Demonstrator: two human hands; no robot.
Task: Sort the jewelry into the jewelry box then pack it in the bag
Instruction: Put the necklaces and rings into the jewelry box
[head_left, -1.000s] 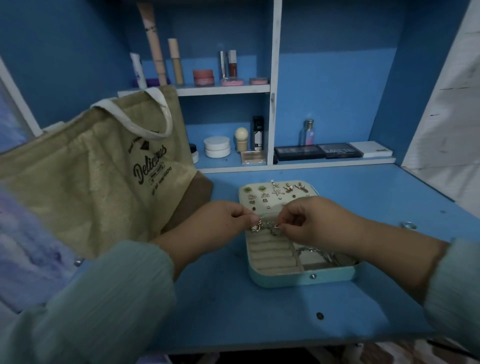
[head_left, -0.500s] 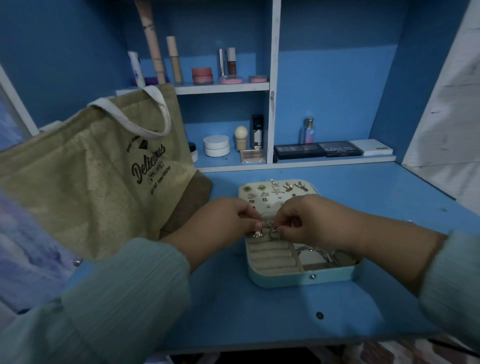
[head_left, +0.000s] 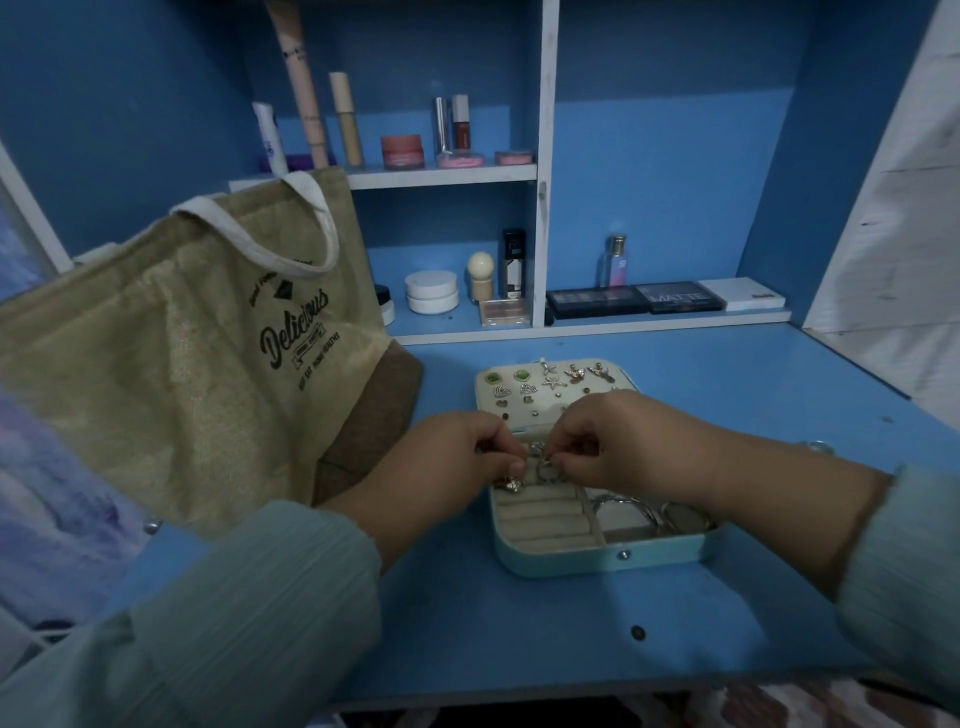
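Rings (head_left: 543, 465) are pinched by both hands (head_left: 457, 457) (head_left: 618, 441) and have been lowered to the jewelry box (head_left: 597, 558) slots; sorting is nearly done.

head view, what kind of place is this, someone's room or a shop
Most likely a home vanity or dressing desk, not a shop: makeup tubes and jars on blue shelves, eyeshadow palettes below, and an open jewelry box on the desk beside a tote bag.

Home vanity desk (head_left: 675, 374): shelves (head_left: 441, 174) hold cosmetics (head_left: 402, 150).
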